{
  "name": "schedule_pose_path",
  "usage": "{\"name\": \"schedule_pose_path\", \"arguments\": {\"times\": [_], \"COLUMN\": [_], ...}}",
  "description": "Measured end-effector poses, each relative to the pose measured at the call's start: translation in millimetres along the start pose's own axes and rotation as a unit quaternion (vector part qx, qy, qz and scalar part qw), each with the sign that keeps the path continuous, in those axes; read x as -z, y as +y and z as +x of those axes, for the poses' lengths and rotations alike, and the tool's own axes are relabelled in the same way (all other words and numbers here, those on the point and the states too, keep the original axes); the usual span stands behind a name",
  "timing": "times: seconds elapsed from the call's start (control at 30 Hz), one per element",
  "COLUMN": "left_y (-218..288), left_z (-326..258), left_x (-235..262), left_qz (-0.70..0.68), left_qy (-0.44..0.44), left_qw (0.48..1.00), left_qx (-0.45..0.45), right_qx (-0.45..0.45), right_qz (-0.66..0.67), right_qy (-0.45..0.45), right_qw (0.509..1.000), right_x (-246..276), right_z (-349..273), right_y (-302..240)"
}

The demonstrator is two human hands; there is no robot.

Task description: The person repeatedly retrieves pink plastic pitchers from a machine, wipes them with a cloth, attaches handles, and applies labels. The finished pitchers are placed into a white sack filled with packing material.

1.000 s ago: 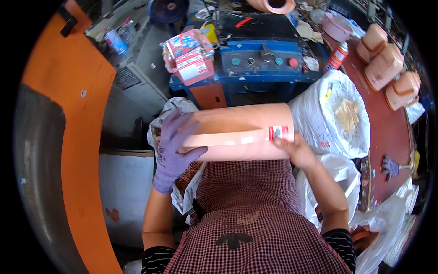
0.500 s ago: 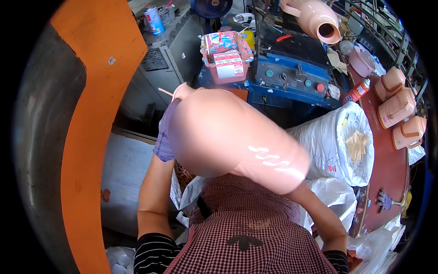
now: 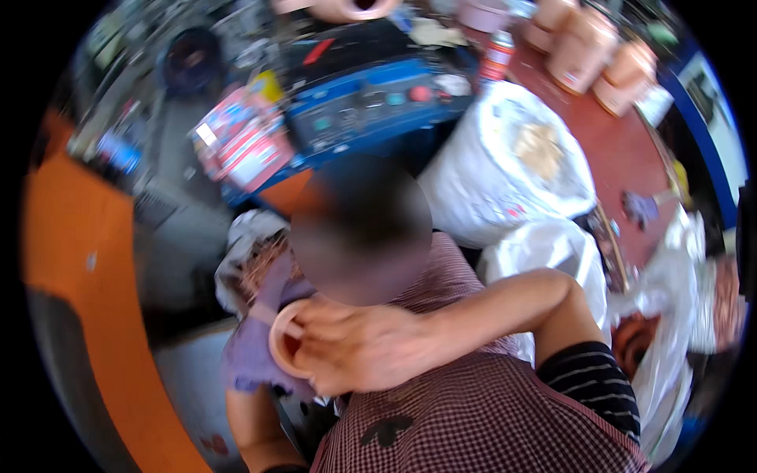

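Head view: the bare right hand (image 3: 359, 347) wraps the rim of a pale pink, smooth tube-shaped sleeve (image 3: 285, 340), seen end-on at the chest; the purple-gloved left hand (image 3: 260, 347) clasps it from below. It looks light, pliable and slick, so rim holds suit. A red-and-white printed package (image 3: 246, 146) lies upper left, beside a blue control box (image 3: 371, 98).

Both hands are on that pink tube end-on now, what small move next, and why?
Probably steady it first: the right hand covers the rim of the pink tube, the gloved left hand supports beneath, and the picture is motion-blurred, so the grip looks unsettled.
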State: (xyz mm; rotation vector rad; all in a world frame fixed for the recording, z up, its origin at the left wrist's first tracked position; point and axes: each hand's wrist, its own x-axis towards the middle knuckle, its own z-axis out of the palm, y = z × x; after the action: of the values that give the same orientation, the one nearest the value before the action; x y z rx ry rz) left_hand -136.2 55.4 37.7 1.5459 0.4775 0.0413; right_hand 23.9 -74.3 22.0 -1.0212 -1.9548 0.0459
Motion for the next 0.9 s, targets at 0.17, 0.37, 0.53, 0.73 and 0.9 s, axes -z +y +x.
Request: {"name": "schedule_pose_path", "arguments": {"times": [0.17,0.37,0.53,0.73,0.9], "left_y": [8,34,52,34,43], "left_z": [17,13,-28,-41,-5], "left_x": [-14,-27,-2,18,-16], "left_qz": [0.102,0.318,0.528,0.473,0.491], "left_qy": [-0.102,0.000,0.402,0.607,0.515], "left_qw": [0.983,0.940,0.723,0.590,0.672], "left_qx": [-0.118,-0.121,-0.192,-0.244,-0.206], "right_qx": [0.063,0.170,-0.054,-0.533,-0.731], "right_qz": [0.032,0.101,-0.244,-0.559,-0.392], "right_qy": [-0.153,0.082,0.104,-0.078,-0.050], "right_qw": [0.986,0.977,0.963,0.630,0.556], "right_x": [23,27,114,255,279], "right_z": [-15,-27,-124,-290,-342], "right_y": [-2,30,106,167,210]}}
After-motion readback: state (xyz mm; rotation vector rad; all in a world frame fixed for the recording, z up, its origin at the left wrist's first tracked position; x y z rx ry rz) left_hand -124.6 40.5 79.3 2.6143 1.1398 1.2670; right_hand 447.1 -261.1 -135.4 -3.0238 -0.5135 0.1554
